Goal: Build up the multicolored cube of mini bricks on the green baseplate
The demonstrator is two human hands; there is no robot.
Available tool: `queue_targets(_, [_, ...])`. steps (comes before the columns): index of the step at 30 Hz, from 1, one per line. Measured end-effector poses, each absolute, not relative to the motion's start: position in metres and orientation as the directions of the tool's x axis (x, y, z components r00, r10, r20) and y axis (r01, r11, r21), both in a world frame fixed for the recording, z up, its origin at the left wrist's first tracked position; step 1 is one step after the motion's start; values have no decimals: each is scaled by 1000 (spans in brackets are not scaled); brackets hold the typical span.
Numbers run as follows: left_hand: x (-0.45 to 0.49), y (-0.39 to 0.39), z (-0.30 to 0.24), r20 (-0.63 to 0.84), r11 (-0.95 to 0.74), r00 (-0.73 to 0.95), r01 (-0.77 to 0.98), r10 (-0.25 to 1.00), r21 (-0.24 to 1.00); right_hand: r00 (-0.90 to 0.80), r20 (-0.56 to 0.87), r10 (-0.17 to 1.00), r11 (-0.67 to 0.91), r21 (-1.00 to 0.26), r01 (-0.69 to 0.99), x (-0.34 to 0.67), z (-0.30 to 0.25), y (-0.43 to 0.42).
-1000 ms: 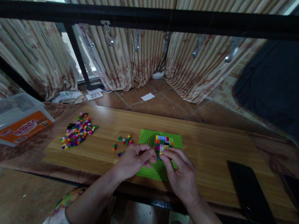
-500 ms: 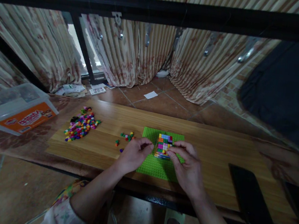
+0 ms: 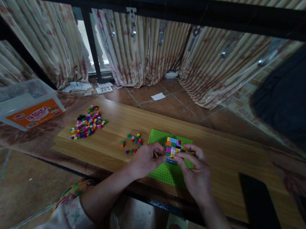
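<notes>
A green studded baseplate (image 3: pixel 166 171) lies on the wooden table. A block of small multicoloured bricks (image 3: pixel 173 147) stands on its far half. My left hand (image 3: pixel 144 160) is curled, its fingertips pressed against the block's left side. My right hand (image 3: pixel 196 170) is closed around the block's right and near side, thumb and fingers pinching it. A few loose bricks (image 3: pixel 134 142) lie just left of the plate. A larger heap of coloured bricks (image 3: pixel 88 123) sits further left.
A clear plastic box with an orange label (image 3: pixel 22 103) rests at the table's left end. Two dark flat slabs (image 3: pixel 261 210) lie on the right. A black metal bar (image 3: pixel 168 6) crosses overhead. Striped curtains and tiled floor lie beyond the table.
Both hands have closed in on the brick block from either side; before, they pinched something small in front of it. The camera view has shifted a little to the left.
</notes>
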State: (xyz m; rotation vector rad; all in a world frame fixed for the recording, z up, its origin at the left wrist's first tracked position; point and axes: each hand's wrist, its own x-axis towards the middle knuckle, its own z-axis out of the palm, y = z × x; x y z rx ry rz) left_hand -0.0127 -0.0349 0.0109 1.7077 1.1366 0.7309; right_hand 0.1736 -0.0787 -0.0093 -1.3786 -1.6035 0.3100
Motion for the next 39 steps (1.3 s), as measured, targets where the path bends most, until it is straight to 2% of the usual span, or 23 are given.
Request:
queue_targets(10, [-6,-39,8,20,-215,346,535,938,817,199,459,866,269,-762,589,166,-10,-78])
queue_targets(15, [0,-43,7,66,-251,300,637,952,729,261,405,876,215,-814,540,164,-9,-76])
queue_targets(22, [5,-46,1,176,-337,290,743,941,578,266,356,896,185,-843,506,164,-8,-72])
queue_targets(28, [6,-47,0,174,-313,261,750,949,583,250,332,909,187,-865,466,166,-7,-72])
queue_targets(31, [3,-46,1,154,-311,275,738,949,599,292,256,921,131,-912,388,171,-6,-71])
queue_targets(36, [-2,-47,0,122,-324,319,723,940,610,531,68,844,-1,-992,129,183,-7,-67])
queue_targets(39, [-9,-45,0,91,-311,324,732,942,607,571,10,821,-45,-996,82,186,-7,-66])
